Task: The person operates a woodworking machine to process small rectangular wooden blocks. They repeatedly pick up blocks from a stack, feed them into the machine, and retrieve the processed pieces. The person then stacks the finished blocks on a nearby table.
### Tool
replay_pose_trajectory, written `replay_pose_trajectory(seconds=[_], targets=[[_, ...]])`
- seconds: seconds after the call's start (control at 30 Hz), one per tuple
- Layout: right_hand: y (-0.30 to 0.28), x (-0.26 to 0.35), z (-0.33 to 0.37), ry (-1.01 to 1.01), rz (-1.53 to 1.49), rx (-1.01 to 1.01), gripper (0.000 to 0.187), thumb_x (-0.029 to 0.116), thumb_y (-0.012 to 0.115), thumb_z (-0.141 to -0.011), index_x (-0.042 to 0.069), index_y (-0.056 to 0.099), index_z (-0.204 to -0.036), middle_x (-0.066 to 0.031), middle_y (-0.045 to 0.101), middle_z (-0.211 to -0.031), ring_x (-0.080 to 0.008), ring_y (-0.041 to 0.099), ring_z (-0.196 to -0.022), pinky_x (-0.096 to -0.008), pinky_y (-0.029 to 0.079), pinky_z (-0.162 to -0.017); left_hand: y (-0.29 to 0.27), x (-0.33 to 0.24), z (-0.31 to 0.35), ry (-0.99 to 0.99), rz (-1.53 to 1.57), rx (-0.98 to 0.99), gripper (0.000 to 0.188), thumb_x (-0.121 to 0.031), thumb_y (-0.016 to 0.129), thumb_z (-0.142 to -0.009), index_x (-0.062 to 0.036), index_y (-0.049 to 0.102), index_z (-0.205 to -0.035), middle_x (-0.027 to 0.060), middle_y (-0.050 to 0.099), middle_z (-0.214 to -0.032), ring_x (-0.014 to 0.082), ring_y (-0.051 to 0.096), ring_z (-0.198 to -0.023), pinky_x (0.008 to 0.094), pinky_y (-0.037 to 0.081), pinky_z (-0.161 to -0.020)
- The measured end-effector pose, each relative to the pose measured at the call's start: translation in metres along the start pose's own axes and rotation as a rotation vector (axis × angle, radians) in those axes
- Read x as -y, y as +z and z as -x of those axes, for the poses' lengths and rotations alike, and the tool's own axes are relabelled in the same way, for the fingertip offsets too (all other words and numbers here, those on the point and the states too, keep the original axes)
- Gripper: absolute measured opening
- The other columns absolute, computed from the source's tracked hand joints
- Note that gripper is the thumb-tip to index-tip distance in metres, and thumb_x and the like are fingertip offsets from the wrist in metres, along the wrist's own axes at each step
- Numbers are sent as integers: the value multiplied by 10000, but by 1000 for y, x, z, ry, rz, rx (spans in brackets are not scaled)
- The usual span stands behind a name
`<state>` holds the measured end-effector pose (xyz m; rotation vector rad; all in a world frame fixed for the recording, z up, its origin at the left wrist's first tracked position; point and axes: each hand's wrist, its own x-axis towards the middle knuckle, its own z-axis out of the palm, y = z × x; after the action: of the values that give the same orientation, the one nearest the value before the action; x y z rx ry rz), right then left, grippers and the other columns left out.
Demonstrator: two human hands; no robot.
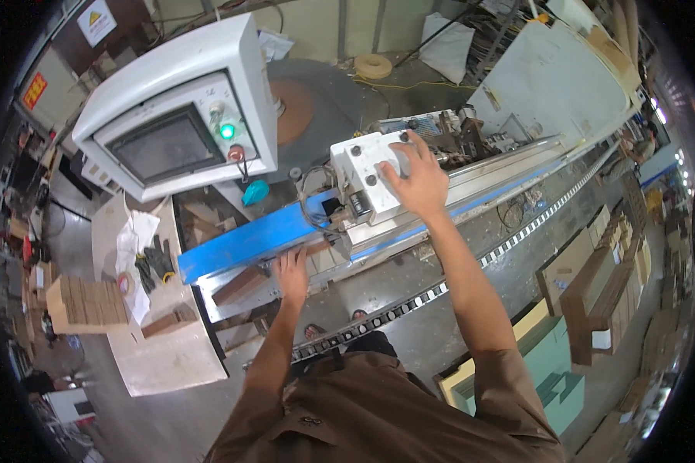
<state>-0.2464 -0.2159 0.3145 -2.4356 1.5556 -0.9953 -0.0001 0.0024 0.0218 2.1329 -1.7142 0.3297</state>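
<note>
My right hand (420, 182) rests on a white box-shaped machine housing (357, 163) with black knobs on top. Its thumb and fingers are spread, and a fingertip lies beside the far right knob (404, 136). Lower and to the left, my left hand (290, 273) reaches with extended fingers to the machine's bed, just below a long blue guard (259, 235). Beside that hand a brown wood strip (242, 285) lies along the bed; whether the fingertips press on it or on another piece under the guard I cannot tell.
A white control cabinet (179, 100) with a dark screen and lit green button stands at the left. Gloves (156, 262) lie on a side table (170, 366). A toothed track (510, 243) runs along the machine's near side. Stacked boards (594, 309) stand right.
</note>
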Motion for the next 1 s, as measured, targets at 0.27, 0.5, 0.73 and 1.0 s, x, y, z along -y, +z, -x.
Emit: replay_pose_trajectory(seconds=[0.27,0.5,0.73,1.0], targets=[[9,-3,0,-63,27,-43,432,488,762,-916,238,711,-1265,-88,581,-1540,-374,663,-1249,-458,585,-909,1,14,2,121,16,86,531,-83,590,-899,-175,666,-1416,17,622,-1374,270,572,-1196,497,399,-1143],[3,2,0,-34,24,-19,413,479,762,-915,232,723,-1243,-79,577,-1542,-361,671,-1240,-459,587,-904,-5,9,-6,158,-45,86,671,-39,636,-854,-196,609,-1506,20,627,-1223,269,574,-1091,489,445,-1049],[1,4,1,-26,8,-7,428,476,758,-914,221,723,-1256,-90,573,-1541,-381,662,-1244,-476,573,-923,10,-13,-19,216,18,75,621,-63,637,-837,-171,643,-1449,27,631,-1211,267,574,-1077,477,437,-1031],[5,-3,3,-35,32,28,449,485,737,-933,224,703,-1297,-102,539,-1578,-379,603,-1335,-488,544,-1005,33,-47,-43,155,188,71,359,-125,676,-869,-124,738,-1223,50,653,-1190,275,565,-1169,491,400,-1076]])
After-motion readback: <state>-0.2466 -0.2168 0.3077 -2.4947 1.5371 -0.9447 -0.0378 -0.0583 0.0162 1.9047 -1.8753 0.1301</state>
